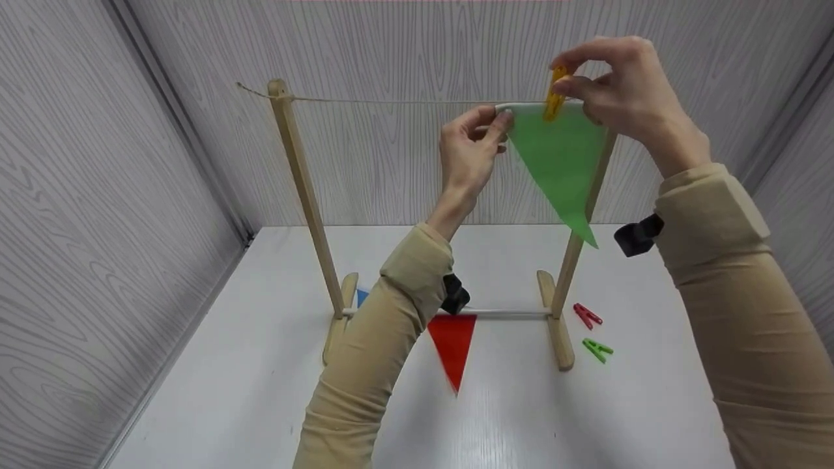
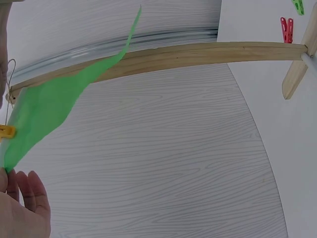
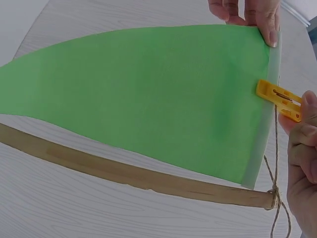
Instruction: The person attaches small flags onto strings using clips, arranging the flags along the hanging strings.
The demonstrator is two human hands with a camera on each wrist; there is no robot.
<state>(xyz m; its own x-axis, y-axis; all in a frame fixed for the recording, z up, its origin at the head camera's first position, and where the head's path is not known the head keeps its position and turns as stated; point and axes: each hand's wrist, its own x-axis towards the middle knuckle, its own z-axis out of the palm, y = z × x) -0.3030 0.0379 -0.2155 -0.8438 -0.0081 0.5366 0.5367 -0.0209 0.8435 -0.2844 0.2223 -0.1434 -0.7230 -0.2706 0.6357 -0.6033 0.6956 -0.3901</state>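
A green triangular pennant (image 1: 560, 156) with a pale top edge hangs at the string (image 1: 391, 101), near the right post of a wooden stand. My left hand (image 1: 470, 146) pinches the pennant's upper left corner between thumb and fingers. With thumb and fingertips my right hand (image 1: 625, 91) grips a yellow clothespin (image 1: 554, 98). In the right wrist view the clothespin's jaws lie over the pale edge, about midway along it, and the pennant's tip runs out of frame. The right post's top is hidden behind the right hand and pennant in the head view.
The wooden stand's left post (image 1: 303, 195) holds the string's other end. A white bar (image 1: 508, 314) joins the feet; a red pennant (image 1: 454, 348) and a partly hidden blue pennant (image 1: 362, 296) are by it. Red (image 1: 588, 316) and green clothespins (image 1: 597, 350) lie on the white table (image 1: 625, 410).
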